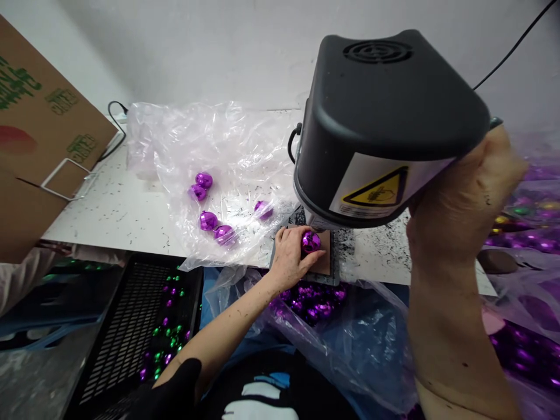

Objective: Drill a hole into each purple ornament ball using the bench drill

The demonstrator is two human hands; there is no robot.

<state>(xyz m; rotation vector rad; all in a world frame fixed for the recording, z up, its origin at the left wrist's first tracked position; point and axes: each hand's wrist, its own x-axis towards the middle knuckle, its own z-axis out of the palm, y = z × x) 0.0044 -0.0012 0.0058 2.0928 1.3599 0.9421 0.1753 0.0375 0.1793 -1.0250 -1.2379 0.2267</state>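
Observation:
My left hand (289, 255) is closed around a shiny purple faceted ball (311, 241), thumb on the near side and fingers beyond it. The ball rests on a brown block (322, 263) on a dark plate (335, 269). Right above stands a black machine (394, 105) with a round vent and a yellow warning triangle. At its right side my right hand (470, 181) is closed in a fist; a short dark handle end (496, 123) shows above it, while the fingers are mostly hidden. Several more purple balls (209, 220) lie on clear plastic to the left.
Clear plastic sheeting (227, 137) covers part of the white, black-specked table (126, 219). A cardboard box (52, 134) stands left, above a black crate (126, 332) with green and purple balls. Bags of purple balls (312, 303) lie below the table and at right. Another person's sleeve (20, 286) shows left.

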